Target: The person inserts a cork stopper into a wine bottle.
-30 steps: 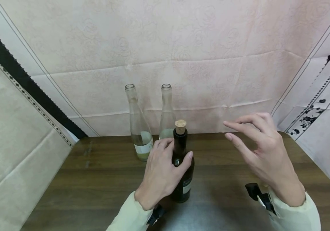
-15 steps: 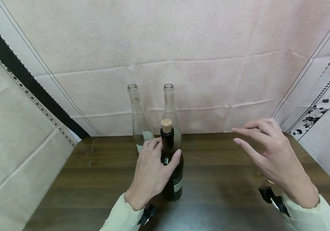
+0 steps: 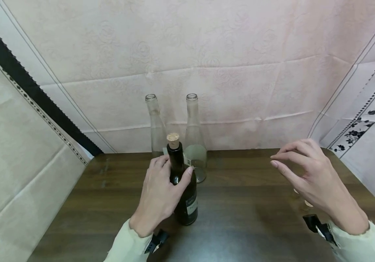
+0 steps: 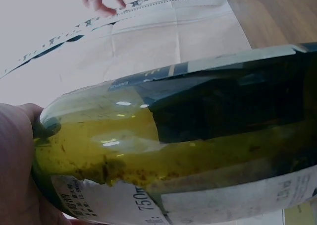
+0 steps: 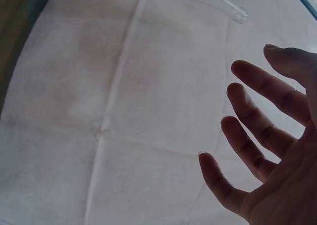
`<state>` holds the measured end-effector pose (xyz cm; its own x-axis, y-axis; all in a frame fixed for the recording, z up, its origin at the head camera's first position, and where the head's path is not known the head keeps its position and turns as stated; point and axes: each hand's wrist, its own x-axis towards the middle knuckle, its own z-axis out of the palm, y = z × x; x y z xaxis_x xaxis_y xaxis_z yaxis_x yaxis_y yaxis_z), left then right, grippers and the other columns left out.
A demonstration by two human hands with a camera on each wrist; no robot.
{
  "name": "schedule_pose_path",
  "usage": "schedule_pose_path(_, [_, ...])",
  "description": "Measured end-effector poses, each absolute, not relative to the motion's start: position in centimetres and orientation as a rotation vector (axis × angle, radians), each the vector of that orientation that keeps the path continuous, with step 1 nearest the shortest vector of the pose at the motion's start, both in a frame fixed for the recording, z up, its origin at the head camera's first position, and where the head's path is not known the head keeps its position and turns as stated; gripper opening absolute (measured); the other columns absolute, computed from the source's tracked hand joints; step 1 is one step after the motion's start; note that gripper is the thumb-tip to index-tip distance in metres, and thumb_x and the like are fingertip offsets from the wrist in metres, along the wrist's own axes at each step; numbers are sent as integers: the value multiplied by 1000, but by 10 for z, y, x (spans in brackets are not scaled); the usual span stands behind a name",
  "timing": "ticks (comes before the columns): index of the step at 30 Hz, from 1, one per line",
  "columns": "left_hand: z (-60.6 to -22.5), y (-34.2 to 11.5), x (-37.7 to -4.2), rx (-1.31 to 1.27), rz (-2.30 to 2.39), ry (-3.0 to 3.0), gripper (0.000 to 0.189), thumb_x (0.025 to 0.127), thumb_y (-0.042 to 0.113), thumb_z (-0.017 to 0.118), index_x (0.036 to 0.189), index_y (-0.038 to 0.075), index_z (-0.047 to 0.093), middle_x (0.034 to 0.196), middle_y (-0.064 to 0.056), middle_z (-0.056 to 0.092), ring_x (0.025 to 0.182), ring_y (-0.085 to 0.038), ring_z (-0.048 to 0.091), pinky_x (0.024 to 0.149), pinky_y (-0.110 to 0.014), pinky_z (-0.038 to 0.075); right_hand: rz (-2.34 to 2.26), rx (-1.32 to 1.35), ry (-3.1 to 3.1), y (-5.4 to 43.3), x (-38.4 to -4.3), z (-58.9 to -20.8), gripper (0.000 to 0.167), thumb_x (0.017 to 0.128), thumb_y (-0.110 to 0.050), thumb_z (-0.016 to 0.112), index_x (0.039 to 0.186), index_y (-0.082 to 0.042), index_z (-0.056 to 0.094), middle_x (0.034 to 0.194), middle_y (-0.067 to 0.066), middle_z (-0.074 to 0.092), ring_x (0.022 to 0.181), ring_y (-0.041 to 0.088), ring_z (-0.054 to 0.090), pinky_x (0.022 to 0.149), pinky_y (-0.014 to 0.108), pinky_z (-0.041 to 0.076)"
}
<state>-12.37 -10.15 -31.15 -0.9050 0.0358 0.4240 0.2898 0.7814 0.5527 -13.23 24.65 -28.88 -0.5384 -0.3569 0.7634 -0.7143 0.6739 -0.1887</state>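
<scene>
My left hand grips a dark wine bottle around its shoulder, and the bottle stands nearly upright. A cork is in its mouth. Up close in the left wrist view, the bottle shows yellow-green glass, and a torn white label carries the print "750". Over the right part of the table, my right hand hovers with nothing in it. Its loosely bent fingers are spread apart in the right wrist view.
Two uncorked clear glass bottles stand at the back: a left one partly hidden by the left hand and dark bottle, and a right one. Small pale round pieces, one a disc, lie beneath the right hand. Patterned cloth hangs behind the table.
My left hand has carried the corked wine bottle leftward, now in front of the left clear bottle, uncovering more of the right one. My right hand has drifted right and slightly down.
</scene>
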Motion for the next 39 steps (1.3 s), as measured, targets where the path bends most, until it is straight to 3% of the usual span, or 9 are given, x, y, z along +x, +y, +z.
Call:
schedule_pose_path(7, [-312, -115, -123, -218, -859, -2572, 48, 97, 59, 58, 112, 15, 70, 129, -4, 62, 125, -23, 48, 104, -48, 44, 610, 811, -2163, 262, -137, -304, 7, 89, -19, 79, 94, -15, 78, 97, -2, 68, 100, 18, 50, 92, 14, 29])
schedule_pose_path(13, [-311, -125, -124, -201, -864, -2562, 50, 97, 62, 55, 113, 16, 69, 129, -3, 61, 125, -23, 48, 104, -49, 44, 554, 757, -2226, 273, -139, -309, 24, 75, -3, 85, 95, -16, 79, 97, -5, 68, 99, 14, 50, 86, 18, 32])
schedule_pose_path(18, [-311, -133, -125, -176, -866, -2569, 52, 97, 63, 54, 112, 15, 69, 131, -5, 62, 127, -24, 47, 106, -51, 43, 521, 718, -2295, 281, -143, -315, 32, 70, 1, 87, 94, -18, 78, 97, -8, 68, 103, 14, 51, 93, 14, 30])
schedule_pose_path(21, [-311, -139, -126, -156, -867, -2578, 51, 98, 61, 55, 112, 14, 69, 133, -5, 61, 128, -25, 46, 106, -52, 43, 520, 696, -2338, 286, -146, -320, 31, 71, 0, 87, 94, -19, 78, 96, -9, 68, 104, 12, 51, 94, 13, 30])
schedule_pose_path(28, [-313, -147, -128, -133, -879, -2572, 47, 99, 58, 55, 107, 14, 69, 131, -6, 61, 128, -26, 45, 105, -53, 42, 485, 676, -2433, 295, -151, -329, 24, 77, -10, 86, 95, -25, 78, 95, -11, 69, 103, 11, 52, 89, 26, 36])
schedule_pose_path(35, [-315, -152, -129, -132, -879, -2531, 44, 99, 55, 57, 103, 12, 69, 123, -8, 64, 125, -27, 47, 105, -50, 40, 442, 623, -2582, 306, -154, -337, 13, 85, -22, 83, 93, -30, 77, 96, -9, 70, 100, 7, 51, 85, 26, 38])
schedule_pose_path(39, [-314, -156, -130, -110, -878, -2543, 49, 99, 56, 56, 103, 10, 69, 124, -9, 64, 125, -27, 46, 105, -52, 40, 450, 582, -2721, 313, -155, -341, 8, 88, -30, 80, 96, -28, 77, 100, -6, 71, 105, 17, 57, 88, 33, 42])
